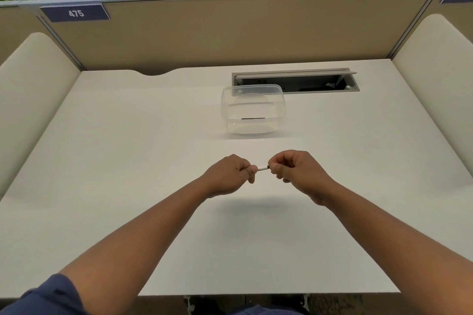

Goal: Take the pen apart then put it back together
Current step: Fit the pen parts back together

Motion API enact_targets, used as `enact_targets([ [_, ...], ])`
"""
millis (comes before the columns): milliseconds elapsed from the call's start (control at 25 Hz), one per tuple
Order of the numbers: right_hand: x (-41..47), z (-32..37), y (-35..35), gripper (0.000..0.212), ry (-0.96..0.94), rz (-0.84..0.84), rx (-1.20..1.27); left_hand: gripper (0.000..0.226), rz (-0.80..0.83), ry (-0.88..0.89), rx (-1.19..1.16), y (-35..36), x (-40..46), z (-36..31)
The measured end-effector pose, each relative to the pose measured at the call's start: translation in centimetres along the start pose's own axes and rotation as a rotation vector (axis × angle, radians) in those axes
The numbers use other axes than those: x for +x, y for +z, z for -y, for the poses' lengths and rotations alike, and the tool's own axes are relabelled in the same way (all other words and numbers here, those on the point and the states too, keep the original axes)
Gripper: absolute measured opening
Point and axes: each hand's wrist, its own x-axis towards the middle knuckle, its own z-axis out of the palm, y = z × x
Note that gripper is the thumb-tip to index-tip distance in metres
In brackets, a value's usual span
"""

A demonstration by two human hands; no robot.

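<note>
Head view is showing two bare forearms reaching out over a white desk (128, 161), with both hands meeting above its middle. The left hand (227, 174) is curling into a loose fist, its fingers closing around one end of a pen (263, 168). The right hand (294, 169) is pinching the other end, fingers bunching tight around it. Only a short white stretch of the pen is showing in the gap between the two hands, with a small dark band sitting at its right end, just against the right fingertips. The pen's long axis is running nearly level, left to right across the view, rising very slightly toward the right hand. Which end is the tip cannot be told, since both ends are lying hidden inside the hands. The pen is hanging in the air above the desk, not touching it; a soft shadow is lying on the surface below the hands.

Farther back, a clear plastic container (253, 110) is standing on the desk, well apart from the hands. Behind it, a cable hatch (297, 82) is standing open in the desktop. A partition (230, 33) is running along the far edge, carrying a blue sign (75, 13) reading 475.
</note>
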Motion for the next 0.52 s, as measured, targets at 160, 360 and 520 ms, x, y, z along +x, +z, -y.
enact_targets([
  [160, 0.0, -0.2, 0.3, 0.008, -0.096, -0.048, -0.128, 0.042, 0.065, 0.003, -0.150, -0.3, -0.1, 0.2],
  [360, 0.4, -0.4, 0.7, 0.011, 0.125, -0.008, 0.053, 0.038, -0.047, 0.015, 0.267, 0.3, -0.1, -0.4],
  [520, 0.6, -0.4, 0.6, 0.018, 0.355, 0.067, 0.260, 0.041, -0.195, 0.143, 0.517, 1.3, -0.3, 0.1],
])
